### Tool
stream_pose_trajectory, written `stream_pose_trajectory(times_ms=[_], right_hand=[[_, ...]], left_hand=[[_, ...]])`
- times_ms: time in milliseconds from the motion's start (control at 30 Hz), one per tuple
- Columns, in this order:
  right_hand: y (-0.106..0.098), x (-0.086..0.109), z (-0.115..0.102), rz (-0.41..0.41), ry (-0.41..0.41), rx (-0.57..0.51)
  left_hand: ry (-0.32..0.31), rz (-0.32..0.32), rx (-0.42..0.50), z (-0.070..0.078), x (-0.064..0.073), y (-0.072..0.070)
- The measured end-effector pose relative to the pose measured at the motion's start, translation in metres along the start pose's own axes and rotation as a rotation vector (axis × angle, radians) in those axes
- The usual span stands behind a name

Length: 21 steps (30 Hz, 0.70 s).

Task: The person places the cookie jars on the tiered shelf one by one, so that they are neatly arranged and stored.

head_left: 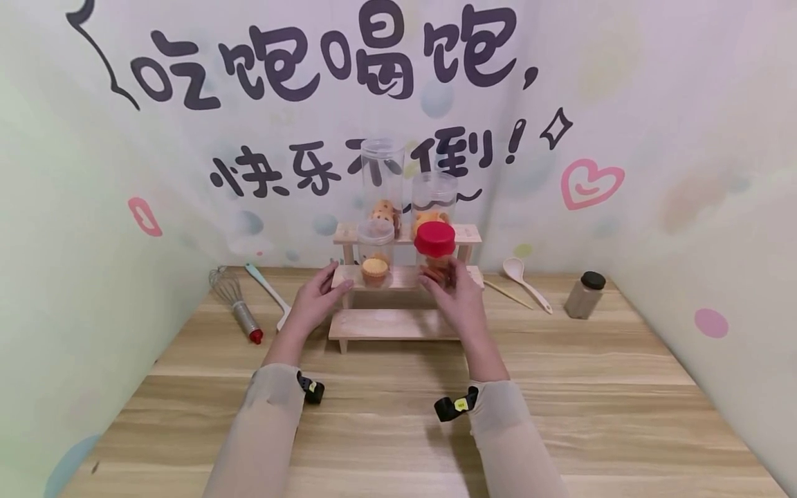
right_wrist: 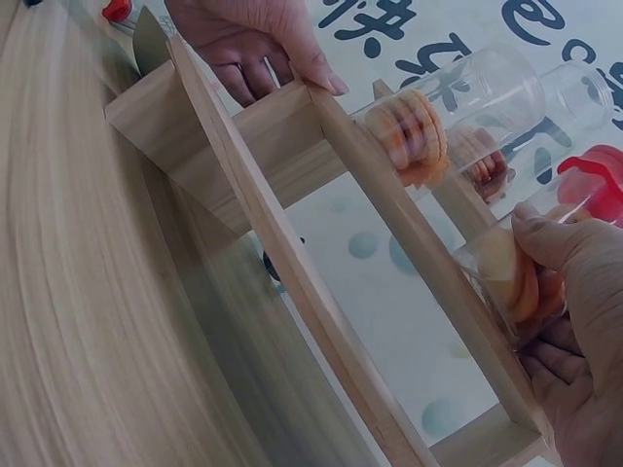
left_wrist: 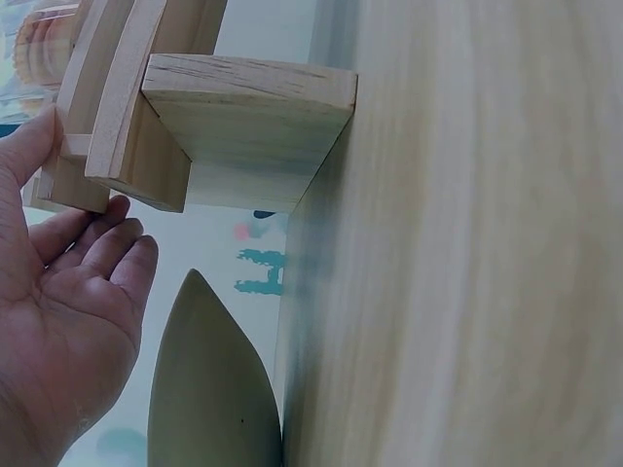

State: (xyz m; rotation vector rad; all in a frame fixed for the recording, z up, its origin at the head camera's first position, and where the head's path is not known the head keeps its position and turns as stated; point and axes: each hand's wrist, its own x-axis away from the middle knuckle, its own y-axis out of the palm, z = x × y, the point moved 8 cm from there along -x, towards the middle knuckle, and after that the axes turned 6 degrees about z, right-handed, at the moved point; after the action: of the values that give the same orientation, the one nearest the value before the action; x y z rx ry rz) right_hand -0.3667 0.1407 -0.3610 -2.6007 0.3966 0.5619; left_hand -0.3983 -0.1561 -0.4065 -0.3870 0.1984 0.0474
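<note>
A three-step wooden rack [head_left: 398, 325] stands on the table. At the left end of its middle step, my left hand [head_left: 317, 297] grips the board, thumb above and fingers below in the left wrist view. My right hand [head_left: 459, 297] holds a clear jar with a red lid [head_left: 434, 238] at the right of that step. Orange-brown pieces [right_wrist: 526, 282] show inside this jar. To its left is a lidless clear jar [head_left: 376, 238] with stacked tart-like cookies [head_left: 376, 268]. On the top step stand a tall clear jar [head_left: 382, 173] and a shorter one [head_left: 434, 190], both with cookies.
A whisk [head_left: 233, 301] and a turquoise-handled utensil [head_left: 268, 285] lie left of the rack. On the right are a thin wooden stick [head_left: 509, 294], a pale spoon [head_left: 526, 283] and a black-capped jar [head_left: 584, 297]. A printed cloth [head_left: 660, 138] hangs behind.
</note>
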Motion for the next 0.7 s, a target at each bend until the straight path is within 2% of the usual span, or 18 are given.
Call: stream_pose_trajectory(times_ms=[267, 467, 600, 700], right_hand=[[0.002, -0.004, -0.002, -0.004, 0.017, 0.014], [0.004, -0.004, -0.002, -0.013, 0.006, 0.023], [0.003, -0.004, -0.003, -0.033, 0.004, 0.02], [0.001, -0.005, -0.007, -0.048, -0.025, -0.012]], left_hand=[[0.01, 0.002, 0.004, 0.001, -0.002, -0.002], [0.022, -0.012, -0.054, 0.005, -0.001, -0.003], [0.033, -0.031, -0.159, 0.008, 0.0, -0.003], [0.054, -0.031, -0.285, 0.016, 0.002, -0.004]])
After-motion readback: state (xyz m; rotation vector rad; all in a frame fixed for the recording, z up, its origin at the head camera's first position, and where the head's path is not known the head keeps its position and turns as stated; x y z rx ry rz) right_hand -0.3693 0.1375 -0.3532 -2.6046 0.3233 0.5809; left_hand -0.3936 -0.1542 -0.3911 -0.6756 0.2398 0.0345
